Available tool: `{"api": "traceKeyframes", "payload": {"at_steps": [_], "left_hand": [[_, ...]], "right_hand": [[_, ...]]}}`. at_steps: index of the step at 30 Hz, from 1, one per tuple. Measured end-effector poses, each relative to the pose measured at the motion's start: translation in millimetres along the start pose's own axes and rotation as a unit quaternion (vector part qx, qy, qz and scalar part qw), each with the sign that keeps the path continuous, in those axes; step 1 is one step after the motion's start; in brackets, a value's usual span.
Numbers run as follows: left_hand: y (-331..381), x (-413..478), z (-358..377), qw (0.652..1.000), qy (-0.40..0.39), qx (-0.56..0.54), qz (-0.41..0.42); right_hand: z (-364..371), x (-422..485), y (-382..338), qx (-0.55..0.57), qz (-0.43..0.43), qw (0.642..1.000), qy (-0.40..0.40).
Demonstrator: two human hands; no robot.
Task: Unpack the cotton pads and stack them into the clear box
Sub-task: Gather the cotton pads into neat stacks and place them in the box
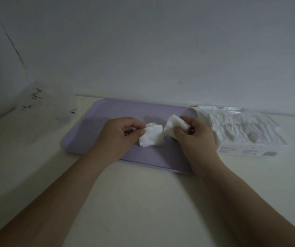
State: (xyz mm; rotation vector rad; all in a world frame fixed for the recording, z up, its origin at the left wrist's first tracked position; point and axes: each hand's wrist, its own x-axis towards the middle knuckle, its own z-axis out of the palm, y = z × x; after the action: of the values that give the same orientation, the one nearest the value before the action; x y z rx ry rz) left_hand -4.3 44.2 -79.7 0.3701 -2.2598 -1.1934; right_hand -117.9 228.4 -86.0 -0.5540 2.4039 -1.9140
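Both hands (left hand (pixel 123 134), right hand (pixel 194 138)) pinch cotton pads (pixel 151 137) above tray (pixel 107 111).

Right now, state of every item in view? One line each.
left hand: shut on cotton pads
right hand: shut on the same cotton pads, at their other end
purple tray: flat on the counter, under both hands
clear box: open, filled with pads
plastic bag: crumpled, by the wall
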Motion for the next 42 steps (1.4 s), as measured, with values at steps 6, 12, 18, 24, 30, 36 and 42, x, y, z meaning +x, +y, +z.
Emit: {"api": "traceKeyframes", "payload": {"at_steps": [6,12,18,24,30,36,42], "left_hand": [[-1,5,-8,0.993,0.042,0.081,0.08],[12,5,-11,0.999,0.025,-0.035,0.007],[16,2,-7,0.981,-0.036,-0.188,-0.033],[20,-5,8,0.982,-0.07,-0.172,-0.037],[14,-5,8,0.991,-0.036,-0.128,-0.019],[17,-6,10,0.992,-0.029,-0.124,-0.021],[19,-6,11,0.988,-0.004,-0.15,-0.029]], "right_hand": [[-2,0,1,-0.005,0.007,1.0,0.0],[0,2,9,0.038,0.018,0.999,-0.016],[-1,3,11,0.171,0.049,0.98,-0.084],[-2,-2,5,0.218,0.046,0.953,-0.203],[1,-1,7,0.221,0.046,0.956,-0.189],[0,-2,5,0.212,0.043,0.955,-0.202],[-1,-4,0,0.24,0.052,0.945,-0.217]]}}
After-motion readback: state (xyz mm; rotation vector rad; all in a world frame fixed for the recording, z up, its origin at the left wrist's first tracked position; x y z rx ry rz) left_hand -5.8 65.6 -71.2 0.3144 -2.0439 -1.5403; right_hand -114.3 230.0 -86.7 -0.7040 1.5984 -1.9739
